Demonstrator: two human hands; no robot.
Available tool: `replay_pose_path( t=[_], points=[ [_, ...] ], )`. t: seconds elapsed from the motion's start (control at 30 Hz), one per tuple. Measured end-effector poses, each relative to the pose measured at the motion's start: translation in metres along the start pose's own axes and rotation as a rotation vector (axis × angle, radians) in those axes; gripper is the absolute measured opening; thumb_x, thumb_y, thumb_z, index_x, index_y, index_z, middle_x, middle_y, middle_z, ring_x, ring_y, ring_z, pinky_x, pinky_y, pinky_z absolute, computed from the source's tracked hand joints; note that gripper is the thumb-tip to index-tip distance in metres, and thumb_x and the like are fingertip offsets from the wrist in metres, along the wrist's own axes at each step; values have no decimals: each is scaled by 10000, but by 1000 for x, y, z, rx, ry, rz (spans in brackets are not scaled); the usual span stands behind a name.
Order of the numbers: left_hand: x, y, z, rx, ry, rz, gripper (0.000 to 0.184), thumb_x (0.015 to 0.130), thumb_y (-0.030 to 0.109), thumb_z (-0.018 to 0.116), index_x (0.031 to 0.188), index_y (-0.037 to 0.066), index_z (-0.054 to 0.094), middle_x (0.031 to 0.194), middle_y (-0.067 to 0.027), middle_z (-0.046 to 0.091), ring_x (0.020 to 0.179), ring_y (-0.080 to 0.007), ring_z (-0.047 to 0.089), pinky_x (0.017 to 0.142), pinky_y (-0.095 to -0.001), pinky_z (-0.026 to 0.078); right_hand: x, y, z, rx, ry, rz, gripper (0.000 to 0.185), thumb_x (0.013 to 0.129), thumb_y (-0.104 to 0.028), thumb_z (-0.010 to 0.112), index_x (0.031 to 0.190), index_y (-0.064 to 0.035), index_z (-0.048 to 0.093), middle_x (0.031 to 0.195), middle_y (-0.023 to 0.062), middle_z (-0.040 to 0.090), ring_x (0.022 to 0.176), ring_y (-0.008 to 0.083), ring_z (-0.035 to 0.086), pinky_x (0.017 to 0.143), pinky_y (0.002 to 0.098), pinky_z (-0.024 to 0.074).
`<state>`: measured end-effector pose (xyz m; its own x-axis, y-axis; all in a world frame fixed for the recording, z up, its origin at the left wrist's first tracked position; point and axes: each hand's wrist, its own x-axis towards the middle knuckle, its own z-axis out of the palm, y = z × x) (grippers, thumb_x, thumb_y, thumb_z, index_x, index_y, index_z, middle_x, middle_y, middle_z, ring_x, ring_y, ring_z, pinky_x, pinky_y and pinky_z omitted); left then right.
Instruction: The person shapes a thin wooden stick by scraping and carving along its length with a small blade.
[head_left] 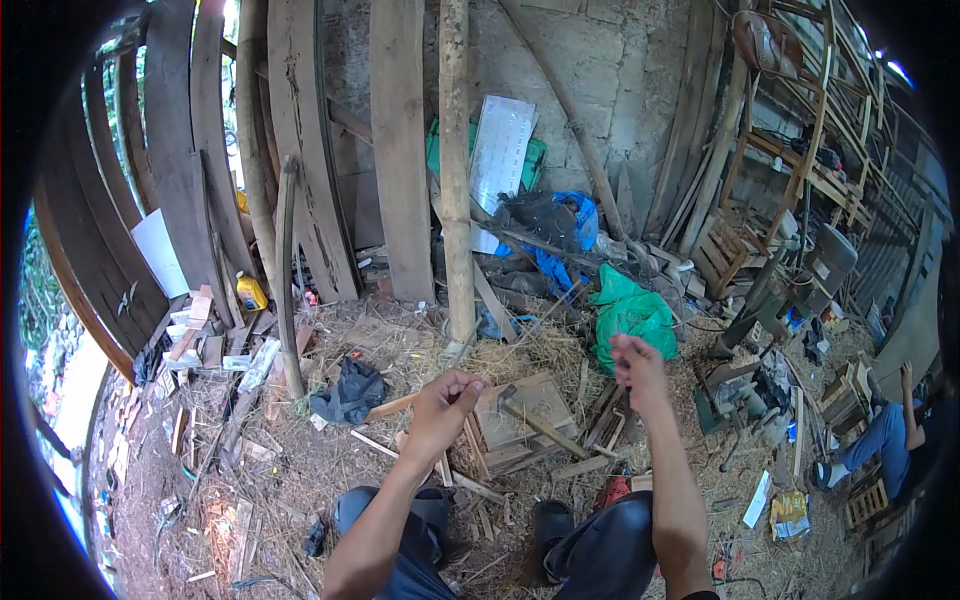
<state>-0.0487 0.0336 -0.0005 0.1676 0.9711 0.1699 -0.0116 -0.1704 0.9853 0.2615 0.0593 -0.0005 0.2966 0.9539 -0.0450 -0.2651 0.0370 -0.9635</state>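
Note:
My left hand (440, 412) is raised in front of my left knee, its fingers curled in and thumb against the index finger; anything between them is too small to make out. To the right, my right hand (640, 372) is held up with its fingers bent, in front of the green plastic sack (622, 318). Whether it holds something is not clear. Below and between the hands, a square wooden board (524, 415) lies on the ground, with a hammer-like tool (545, 428) across it. The hands are well apart and touch neither.
A wooden post (455, 180) stands ahead. Black plastic (350, 391) and a yellow bottle (251, 292) lie left. Another person's leg (872, 447) and arm show at far right, near a metal machine (750, 385). Wood scraps and straw cover the ground.

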Motion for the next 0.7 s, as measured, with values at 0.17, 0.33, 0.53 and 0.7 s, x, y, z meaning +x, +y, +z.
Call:
replay_pose_path(
  t=[0.17,0.33,0.53,0.7],
  points=[
    [4,3,12,-102,43,-51,108,909,97,584,944,-1,612,685,47,533,622,-31,446,573,-193,346,-18,14,46,-348,-272,-109,221,925,-242,585,967,-27,612,686,-9,583,490,18,406,408,191,285],
    [8,-3,16,-70,59,2,115,913,105,582,944,-2,611,673,43,530,621,-35,452,562,-200,346,-40,7,73,-170,-513,-80,246,964,-215,512,1111,-30,577,714,24,609,481,28,362,435,193,308],
    [8,-5,20,15,5,35,129,919,104,577,942,-22,590,732,-5,598,659,-37,497,580,-210,381,-50,19,95,-105,-632,-14,329,983,-237,478,1265,-67,484,760,46,602,510,33,342,449,184,282],
    [5,-4,23,128,0,78,131,917,115,587,956,-10,598,667,44,523,606,-19,415,540,-199,324,-45,24,93,-47,-583,109,196,966,-172,508,1083,-33,581,795,45,623,481,47,368,435,197,307]
  ],
)
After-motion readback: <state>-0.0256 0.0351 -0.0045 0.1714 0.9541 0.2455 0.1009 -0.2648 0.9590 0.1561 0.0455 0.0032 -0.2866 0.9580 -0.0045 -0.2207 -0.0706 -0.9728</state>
